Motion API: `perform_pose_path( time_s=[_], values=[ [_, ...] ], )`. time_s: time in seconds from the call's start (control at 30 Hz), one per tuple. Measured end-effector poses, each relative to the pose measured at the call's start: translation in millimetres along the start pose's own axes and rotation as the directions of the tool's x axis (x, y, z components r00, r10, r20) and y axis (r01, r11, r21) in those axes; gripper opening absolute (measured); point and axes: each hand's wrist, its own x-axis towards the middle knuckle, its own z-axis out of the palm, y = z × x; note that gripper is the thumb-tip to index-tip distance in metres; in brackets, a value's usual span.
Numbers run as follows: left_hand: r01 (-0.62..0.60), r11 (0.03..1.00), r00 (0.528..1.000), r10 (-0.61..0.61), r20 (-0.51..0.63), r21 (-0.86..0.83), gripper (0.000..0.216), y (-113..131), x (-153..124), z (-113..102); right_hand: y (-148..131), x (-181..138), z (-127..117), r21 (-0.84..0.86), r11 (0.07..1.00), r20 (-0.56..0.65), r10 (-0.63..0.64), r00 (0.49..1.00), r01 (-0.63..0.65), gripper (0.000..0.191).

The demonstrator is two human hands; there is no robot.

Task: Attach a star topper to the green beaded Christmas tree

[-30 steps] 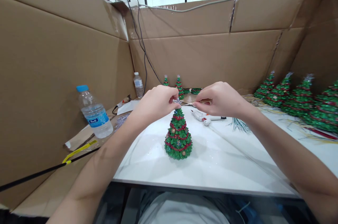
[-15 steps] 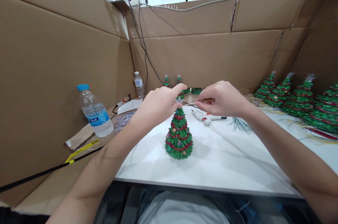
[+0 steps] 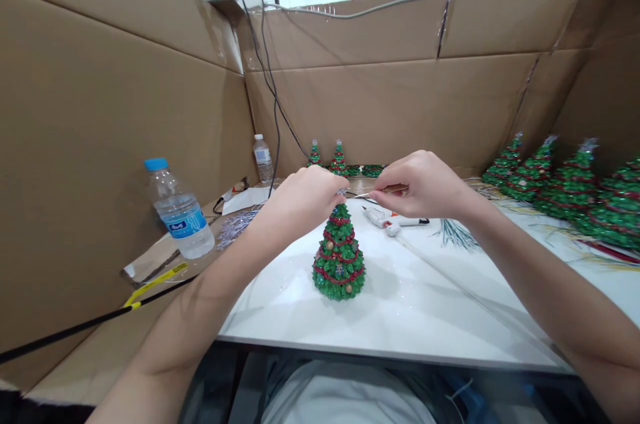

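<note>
A small green Christmas tree (image 3: pixel 339 257) with red garlands and little baubles stands upright on the white table (image 3: pixel 400 317). My left hand (image 3: pixel 305 197) is closed in a pinch at the tree's tip, on a small silver topper (image 3: pixel 342 193). My right hand (image 3: pixel 423 185) is closed just right of the tip, gripping a thin stick-like tool (image 3: pixel 367 194) that points at the topper. Both hands hover above the tree.
A white glue gun (image 3: pixel 387 223) lies behind the tree. A water bottle (image 3: pixel 177 211) stands at the left, a second bottle (image 3: pixel 263 159) further back. Finished trees (image 3: pixel 565 187) line the right side, two more small trees (image 3: pixel 339 159) at the back. Cardboard walls surround the table.
My left forefinger, stretched out half a second ago, has curled back into a pinch on the tree's tip. My right hand has barely moved.
</note>
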Motion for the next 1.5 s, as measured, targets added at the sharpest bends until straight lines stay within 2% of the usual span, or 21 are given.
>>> perform_pose_path(
  time_s=[0.37, 0.67, 0.93, 1.5],
  values=[
    [0.009, 0.998, 0.999, -0.012, 0.046, 0.067, 0.021, 2.0, 0.0, -1.2, 2.2, 0.4, 3.2, 0.026, 0.999, -0.036, -0.033, 0.999, 0.034, 0.033],
    [-0.046, 0.984, 0.999, 0.041, 0.035, 0.174, 0.021, 0.3, -2.1, 1.6, 3.0, 0.1, 4.2, 0.032, 0.998, -0.067, -0.059, 0.996, 0.062, 0.031],
    [-0.061, 0.975, 0.998, 0.055, 0.036, 0.215, 0.021, 1.8, -3.6, 1.2, 4.6, 0.0, 5.5, 0.026, 0.996, -0.079, -0.083, 0.993, 0.085, 0.031],
    [-0.063, 0.967, 0.998, 0.054, 0.045, 0.246, 0.022, 5.7, -6.0, -0.8, 14.5, 1.5, 11.6, 0.123, 0.979, -0.12, -0.149, 0.982, 0.163, 0.024]
  ],
)
